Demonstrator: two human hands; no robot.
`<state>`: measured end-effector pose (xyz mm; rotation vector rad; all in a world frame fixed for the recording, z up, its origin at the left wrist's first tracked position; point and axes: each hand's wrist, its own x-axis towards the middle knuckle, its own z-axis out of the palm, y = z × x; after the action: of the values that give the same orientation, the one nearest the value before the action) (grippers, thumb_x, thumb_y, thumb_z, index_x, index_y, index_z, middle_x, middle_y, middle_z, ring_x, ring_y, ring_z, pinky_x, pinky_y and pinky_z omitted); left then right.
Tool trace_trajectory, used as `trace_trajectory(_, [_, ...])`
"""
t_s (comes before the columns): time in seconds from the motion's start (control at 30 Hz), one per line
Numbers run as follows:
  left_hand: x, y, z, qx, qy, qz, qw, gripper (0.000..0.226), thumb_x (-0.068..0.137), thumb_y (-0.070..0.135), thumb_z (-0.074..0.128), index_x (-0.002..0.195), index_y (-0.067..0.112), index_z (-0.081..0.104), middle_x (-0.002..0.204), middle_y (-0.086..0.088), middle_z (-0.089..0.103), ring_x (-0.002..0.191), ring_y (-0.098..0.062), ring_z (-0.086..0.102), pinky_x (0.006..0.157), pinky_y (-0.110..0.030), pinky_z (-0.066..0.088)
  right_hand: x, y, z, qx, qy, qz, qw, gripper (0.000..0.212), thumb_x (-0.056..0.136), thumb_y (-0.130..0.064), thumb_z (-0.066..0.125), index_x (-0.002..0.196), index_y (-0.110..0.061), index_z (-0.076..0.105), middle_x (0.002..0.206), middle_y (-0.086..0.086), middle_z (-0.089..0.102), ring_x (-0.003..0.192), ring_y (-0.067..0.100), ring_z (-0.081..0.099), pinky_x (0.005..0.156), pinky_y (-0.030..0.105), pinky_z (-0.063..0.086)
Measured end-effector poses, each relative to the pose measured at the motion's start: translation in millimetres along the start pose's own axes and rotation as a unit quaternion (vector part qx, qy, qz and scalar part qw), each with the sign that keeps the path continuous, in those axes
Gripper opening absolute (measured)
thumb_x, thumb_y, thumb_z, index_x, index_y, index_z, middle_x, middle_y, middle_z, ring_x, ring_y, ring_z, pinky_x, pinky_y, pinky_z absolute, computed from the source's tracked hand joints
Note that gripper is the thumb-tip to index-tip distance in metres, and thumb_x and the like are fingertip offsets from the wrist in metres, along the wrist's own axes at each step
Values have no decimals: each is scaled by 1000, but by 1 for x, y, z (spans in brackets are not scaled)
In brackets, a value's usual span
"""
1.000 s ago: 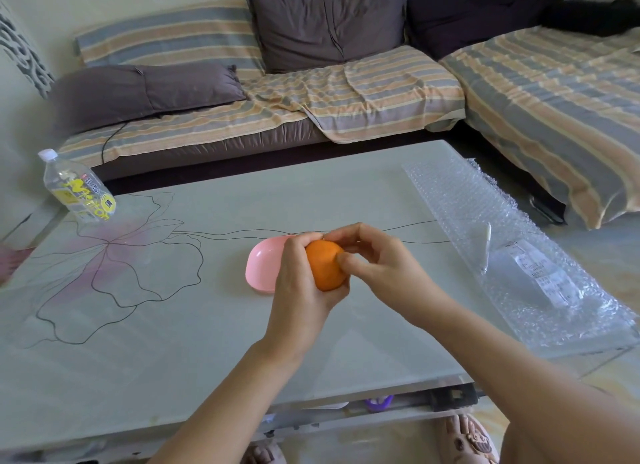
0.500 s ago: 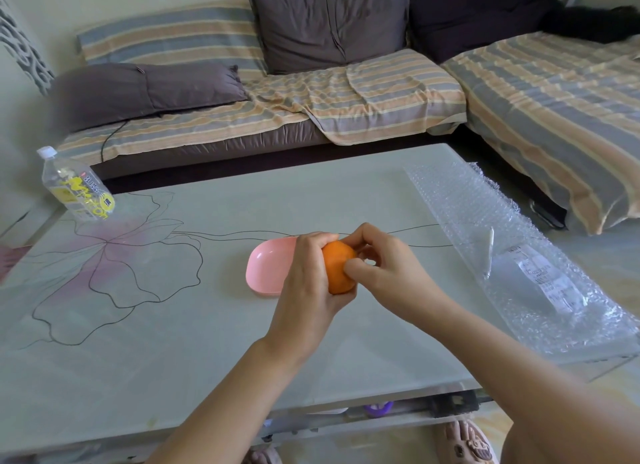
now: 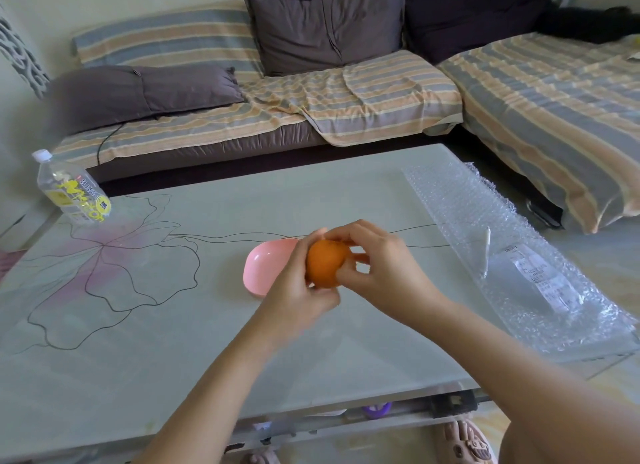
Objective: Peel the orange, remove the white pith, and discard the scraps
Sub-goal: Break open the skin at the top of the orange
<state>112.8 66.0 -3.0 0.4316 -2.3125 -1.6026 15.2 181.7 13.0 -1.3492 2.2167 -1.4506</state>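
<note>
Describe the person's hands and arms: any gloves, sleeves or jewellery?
Both are bare. The left hand and right hand wear no gloves, and no rings show on the visible fingers. The left forearm and right forearm carry no sleeve, watch or bracelet as far as the frame shows.

Orange fruit (image 3: 325,262), pink dish (image 3: 263,266), striped sofa cover (image 3: 346,96)

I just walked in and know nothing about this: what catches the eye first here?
The bright orange, gripped by the left hand and right hand over the table. Left of it sits a pink dish; bubble wrap covers the right side, and a bottle stands at the far left corner.
</note>
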Motion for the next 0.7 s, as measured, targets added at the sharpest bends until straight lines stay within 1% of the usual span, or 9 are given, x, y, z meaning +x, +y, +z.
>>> trace_trajectory(0.03, [0, 1, -6, -116, -33, -39, 992, 57, 74, 6, 55, 129, 17, 49, 118, -1, 61, 106, -15, 62, 85, -23, 53, -2, 1, 2, -22, -10, -21, 999, 37, 78, -7, 58, 112, -22, 61, 105, -7, 59, 97, 9, 57, 83, 23, 52])
trace_trajectory(0.1, [-1, 6, -12, -339, -62, -101, 933, 40, 78, 8, 45, 116, 2, 57, 104, -12, 66, 96, -22, 65, 80, -28, 55, -4, 3, 6, -42, -20, -42, 998, 38, 78, -8, 57, 113, -22, 61, 106, -8, 59, 94, 8, 56, 83, 27, 51])
trace_trajectory(0.13, [-2, 8, -11, -383, -45, -118, 915, 31, 85, 12, 45, 111, 0, 58, 100, -15, 66, 93, -24, 65, 78, -30, 55, -4, 3, 8, -44, -23, -53, 997, 38, 78, -9, 56, 113, -22, 61, 107, -7, 58, 94, 8, 56, 83, 27, 50])
trace_trajectory(0.2, [-5, 9, -6, -362, 6, -159, 918, 31, 99, 27, 44, 108, 4, 62, 96, -15, 67, 88, -23, 66, 73, -31, 56, -4, 4, 11, -43, -39, -80, 995, 36, 80, -14, 54, 115, -21, 60, 108, -6, 59, 94, 7, 54, 83, 23, 48])
trace_trajectory(0.27, [-6, 9, -2, -292, 45, -206, 933, 36, 98, 41, 44, 102, 13, 67, 89, -11, 70, 76, -21, 68, 58, -30, 55, -3, 6, 13, -25, -64, -90, 994, 32, 87, -17, 55, 119, -20, 60, 112, -5, 59, 98, 5, 54, 85, 19, 46])
trace_trajectory(0.37, [-5, 13, -8, -261, 78, -213, 938, 32, 96, 43, 45, 99, 18, 64, 80, -12, 67, 55, -24, 58, 40, -24, 42, 1, 8, 11, 19, -86, -58, 994, 35, 90, -26, 61, 125, -21, 58, 116, -4, 58, 104, 6, 57, 91, 18, 48])
trace_trajectory(0.53, [-3, 17, -6, -259, 75, -213, 939, 28, 95, 35, 46, 90, 19, 68, 79, -13, 66, 52, -22, 52, 39, -22, 34, 9, 6, 9, -27, -80, -66, 994, 25, 88, -23, 62, 114, -22, 64, 95, -5, 62, 90, 6, 59, 81, 18, 50])
trace_trajectory(0.6, [-3, 17, -2, -260, 73, -223, 937, 29, 94, 33, 46, 89, 14, 67, 80, -12, 67, 51, -22, 51, 39, -21, 33, 9, 2, 7, -71, -80, -74, 991, 21, 86, -24, 58, 105, -21, 65, 88, -3, 61, 82, 10, 57, 74, 23, 49])
trace_trajectory(0.7, [-2, 18, 1, -258, 81, -231, 934, 28, 94, 32, 45, 87, 10, 63, 69, -7, 63, 49, -22, 51, 38, -22, 33, 10, -4, 8, -147, -83, -89, 982, 23, 79, -26, 48, 87, -12, 63, 76, 2, 51, 67, 18, 50, 60, 34, 45])
